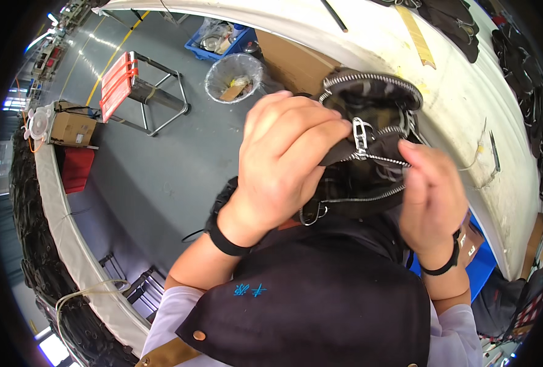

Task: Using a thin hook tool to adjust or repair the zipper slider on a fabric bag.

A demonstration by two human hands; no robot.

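A dark zippered bag [363, 183] is held up in front of my chest, its mouth gaping and a camouflage-like lining showing inside. Silver metal zipper teeth run along its edges. My left hand [280, 159] pinches the dark fabric on the bag's left, right beside a silver zipper slider [361, 137]. On the opposite side my right hand [433, 192] is closed at the bag's edge by the zipper; it is slightly blurred, and its fingertips are partly hidden. A small metal ring [323, 211] hangs at the bag's lower left.
A white-covered table [467, 116] curves along the right, with dark bags [452, 27] and a yellowish strip [415, 37] on it. To the left stand a red-seated stool [117, 85], a lined waste bin [233, 76], a blue crate [219, 40] and a cardboard box [73, 128].
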